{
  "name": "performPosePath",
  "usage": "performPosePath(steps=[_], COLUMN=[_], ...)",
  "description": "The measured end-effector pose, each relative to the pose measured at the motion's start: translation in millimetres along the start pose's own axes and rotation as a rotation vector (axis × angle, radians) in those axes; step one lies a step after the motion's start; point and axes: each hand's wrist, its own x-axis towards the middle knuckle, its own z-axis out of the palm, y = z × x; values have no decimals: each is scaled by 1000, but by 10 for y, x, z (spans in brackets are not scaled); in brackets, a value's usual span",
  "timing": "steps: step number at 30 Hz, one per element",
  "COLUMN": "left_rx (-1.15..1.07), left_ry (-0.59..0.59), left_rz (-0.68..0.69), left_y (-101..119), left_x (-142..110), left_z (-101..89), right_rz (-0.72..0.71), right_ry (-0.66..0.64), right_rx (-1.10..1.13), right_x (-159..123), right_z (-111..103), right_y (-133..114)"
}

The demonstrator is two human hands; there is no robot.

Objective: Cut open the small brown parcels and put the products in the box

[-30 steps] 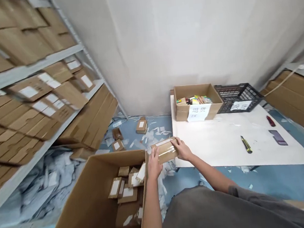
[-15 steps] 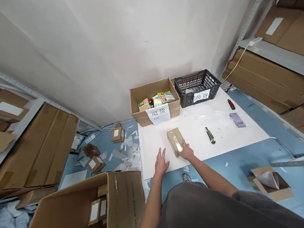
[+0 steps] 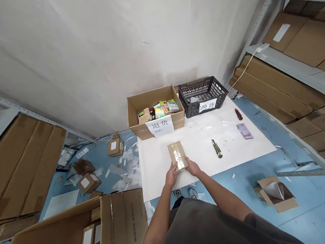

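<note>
A small taped cardboard box [image 3: 177, 153] is on the white tabletop [image 3: 153, 176] near its front edge, shiny clear tape running along its top. My left hand [image 3: 172, 174] grips its lower left corner. On the right side, my right hand [image 3: 192, 167] holds the same box, fingers along its edge. To the right lies a black and yellow utility knife [image 3: 217, 148]. Farther right are a red and black cutter [image 3: 238, 114] and a pixelated purple item [image 3: 245, 131].
At the table's back stand a labelled cardboard box [image 3: 140, 131] with small packages and a black plastic crate [image 3: 187, 110]. A large open carton [image 3: 123, 221] is at lower left. Paper scraps [image 3: 126, 167], small boxes and an open box [image 3: 285, 204] lie on the floor. Loaded shelves flank both sides.
My left hand, which was open and apart from the small box, now grips it. The box has been turned slightly more upright in view. The camera view has shifted somewhat.
</note>
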Motion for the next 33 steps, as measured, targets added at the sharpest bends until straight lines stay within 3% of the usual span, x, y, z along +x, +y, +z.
performPosePath(steps=[2, 5, 8, 11, 15, 17, 22, 24, 26, 30, 33], left_rx=[-39, -161, -271, -281, -247, -191, -194, -248, -344, -467, -418], left_ry=[11, 70, 18, -39, 80, 117, -148, -172, -159, -107, -149], left_rz=[43, 117, 167, 89, 38, 79, 196, 239, 237, 159, 137], left_y=[54, 160, 215, 190, 60, -37, -257, -249, -165, 79, 162], left_x=[66, 254, 485, 652, 695, 651, 553, 594, 698, 998, 1159], left_z=[-139, -408, -590, -627, -617, -621, -585, -569, -594, -727, -684], right_rz=[-20, -81, -26, 82, 114, 57, -201, -230, -180, -31, 72], right_ry=[29, 188, 291, 230, 214, 232, 219, 228, 297, 475, 484], right_rx=[11, 71, 124, 95, 50, 83, 169, 207, 240, 247, 203], right_x=[-8, 37, 211, 451, 601, 529, 154, 94, 128, 392, 653], right_z=[-141, -422, -604, -614, -533, -478, -201, -128, -162, -481, -649], right_y=[-81, -254, -451, -646, -804, -770, -443, -361, -352, -438, -466])
